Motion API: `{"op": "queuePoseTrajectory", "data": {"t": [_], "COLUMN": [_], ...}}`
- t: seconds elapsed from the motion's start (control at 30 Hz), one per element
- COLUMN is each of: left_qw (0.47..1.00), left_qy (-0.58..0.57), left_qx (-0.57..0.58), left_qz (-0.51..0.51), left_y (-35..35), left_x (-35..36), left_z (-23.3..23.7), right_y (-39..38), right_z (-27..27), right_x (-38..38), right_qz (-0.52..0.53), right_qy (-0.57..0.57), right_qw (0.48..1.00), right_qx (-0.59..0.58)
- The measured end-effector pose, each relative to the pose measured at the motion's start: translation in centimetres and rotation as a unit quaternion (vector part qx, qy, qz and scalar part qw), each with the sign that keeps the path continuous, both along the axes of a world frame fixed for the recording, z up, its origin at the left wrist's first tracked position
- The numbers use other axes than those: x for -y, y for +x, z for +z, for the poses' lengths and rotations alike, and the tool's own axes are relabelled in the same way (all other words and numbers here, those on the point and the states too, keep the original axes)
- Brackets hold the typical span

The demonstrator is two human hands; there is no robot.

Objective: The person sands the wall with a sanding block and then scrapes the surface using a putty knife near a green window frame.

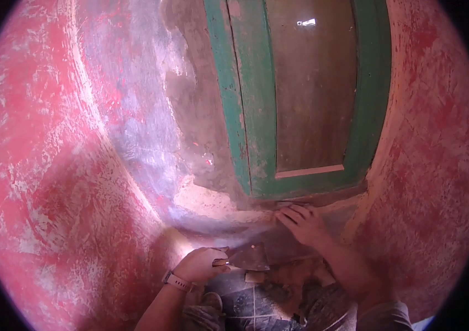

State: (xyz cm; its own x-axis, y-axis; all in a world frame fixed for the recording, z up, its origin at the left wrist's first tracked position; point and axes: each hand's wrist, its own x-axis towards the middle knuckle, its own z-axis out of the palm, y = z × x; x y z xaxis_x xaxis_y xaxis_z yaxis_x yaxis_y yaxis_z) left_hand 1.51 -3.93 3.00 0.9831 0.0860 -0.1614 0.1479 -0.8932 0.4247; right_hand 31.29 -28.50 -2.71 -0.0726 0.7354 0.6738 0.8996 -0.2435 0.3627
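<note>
My left hand is closed round the handle of a putty knife. Its wide, dull blade points to the right, with a small pale speck on it. On the sill under the green frame, my right hand presses down with its fingers bent and close together. A thin greyish edge shows by these fingertips; what it belongs to is hidden. The green wooden frame with a brownish pane stands just above my right hand. Bare, pale patches show along the sill.
Red, patchy walls close in on both sides. Grey-brown plaster covers the strip left of the frame. Below are my legs, a tiled floor and a small pale block. A watch sits on my left wrist.
</note>
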Motion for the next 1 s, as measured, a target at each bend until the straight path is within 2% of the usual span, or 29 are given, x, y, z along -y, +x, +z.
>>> {"op": "queuePoseTrajectory", "data": {"t": [0.13, 0.23, 0.27, 0.43, 0.57, 0.67, 0.77, 0.87, 0.97, 1.0], "left_qw": [0.997, 0.998, 0.998, 0.999, 0.999, 1.000, 1.000, 0.999, 0.998, 0.996], "left_qy": [-0.019, -0.017, -0.011, -0.003, -0.002, 0.005, 0.005, 0.013, 0.012, 0.002], "left_qx": [0.073, 0.042, 0.044, 0.046, 0.024, 0.018, 0.022, 0.028, 0.064, 0.091], "left_qz": [0.012, 0.048, 0.032, -0.019, -0.022, -0.012, 0.020, 0.016, -0.019, -0.020], "left_y": [-1.3, -1.2, -0.9, 0.8, 0.6, -0.2, -0.5, -0.1, 0.7, 0.8], "left_x": [-0.9, -0.3, -0.1, 0.3, 0.3, -0.4, -0.6, 0.0, -0.3, -0.2], "left_z": [0.0, 1.6, 1.5, -0.3, -0.1, 0.6, 0.5, 1.0, -0.6, -1.1], "right_y": [3.2, 2.1, 1.4, -1.5, 1.9, 3.7, 1.8, -1.2, -4.1, -4.0], "right_z": [-0.9, -1.7, -1.7, 0.1, -1.6, -1.8, -0.6, 0.9, 1.2, 1.5], "right_x": [4.7, 4.0, 3.0, -1.8, 1.3, 4.0, 2.0, -1.4, -5.3, -5.4], "right_qz": [-0.031, -0.056, -0.067, 0.013, 0.001, -0.070, -0.075, -0.018, 0.050, 0.059], "right_qy": [-0.038, -0.043, -0.038, -0.012, -0.043, 0.000, 0.070, -0.014, 0.090, 0.080], "right_qw": [0.997, 0.996, 0.996, 1.000, 0.999, 0.997, 0.991, 0.998, 0.989, 0.989], "right_qx": [0.052, 0.056, 0.055, 0.014, 0.008, -0.036, -0.087, -0.062, -0.107, -0.113]}}
